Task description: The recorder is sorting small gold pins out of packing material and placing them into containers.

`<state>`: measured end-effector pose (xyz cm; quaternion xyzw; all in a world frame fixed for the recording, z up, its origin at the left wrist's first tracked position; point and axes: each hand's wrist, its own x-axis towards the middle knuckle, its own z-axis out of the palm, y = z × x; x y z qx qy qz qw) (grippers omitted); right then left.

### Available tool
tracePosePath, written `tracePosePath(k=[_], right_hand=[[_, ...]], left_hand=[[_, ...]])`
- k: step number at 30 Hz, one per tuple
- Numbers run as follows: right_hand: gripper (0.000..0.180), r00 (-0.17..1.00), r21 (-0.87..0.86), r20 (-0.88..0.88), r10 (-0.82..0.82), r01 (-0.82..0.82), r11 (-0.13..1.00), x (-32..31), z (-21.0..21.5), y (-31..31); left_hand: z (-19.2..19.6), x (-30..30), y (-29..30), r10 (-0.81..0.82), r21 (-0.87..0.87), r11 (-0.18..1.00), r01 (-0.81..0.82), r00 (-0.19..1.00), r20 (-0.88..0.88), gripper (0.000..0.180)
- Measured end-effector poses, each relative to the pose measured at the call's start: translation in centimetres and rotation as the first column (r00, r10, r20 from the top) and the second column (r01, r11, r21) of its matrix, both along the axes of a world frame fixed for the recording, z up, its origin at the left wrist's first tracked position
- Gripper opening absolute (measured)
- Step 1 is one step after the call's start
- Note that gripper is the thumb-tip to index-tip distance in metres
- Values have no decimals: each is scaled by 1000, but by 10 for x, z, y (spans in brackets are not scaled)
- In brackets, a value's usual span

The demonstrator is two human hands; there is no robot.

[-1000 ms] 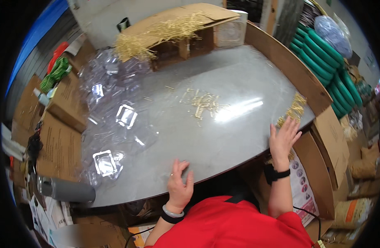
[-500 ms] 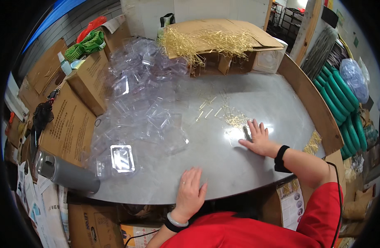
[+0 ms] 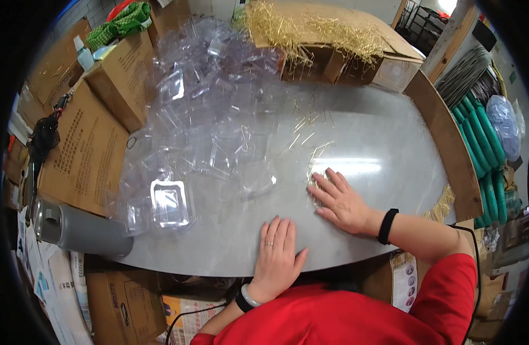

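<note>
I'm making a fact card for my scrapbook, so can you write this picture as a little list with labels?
Left hand: flat, palm down on the smooth grey tabletop
Right hand: spread, palm down, over loose, thin gold strips
Left side: heap of clear plastic trays; grey cylindrical bottle
Far side: brown cardboard box topped with more gold strips
Right side: stacked, thick, rounded green things, kind unclear

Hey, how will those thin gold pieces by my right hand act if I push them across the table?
The thin gold pieces are probably very light, being so slender. They'd likely slide easily, since the tabletop looks smooth and shiny. They may also snag on each other, as those by your right hand look bunched together.
</note>
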<state>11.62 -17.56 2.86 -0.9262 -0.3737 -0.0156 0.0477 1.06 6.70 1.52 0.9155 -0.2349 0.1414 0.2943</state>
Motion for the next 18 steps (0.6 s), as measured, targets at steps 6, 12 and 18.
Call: tracePosePath(k=[6, 12, 18], right_hand=[[61, 956, 129, -188, 226, -204, 970, -44, 13, 2], [62, 968, 276, -132, -211, 241, 931, -91, 38, -13], [54, 890, 269, 24, -455, 433, 860, -131, 16, -5]], left_hand=[[2, 5, -4, 12, 83, 996, -9, 999, -42, 81], [-3, 2, -5, 27, 137, 990, -28, 1000, 8, 88], [10, -6, -26, 74, 223, 974, -48, 991, -109, 99]])
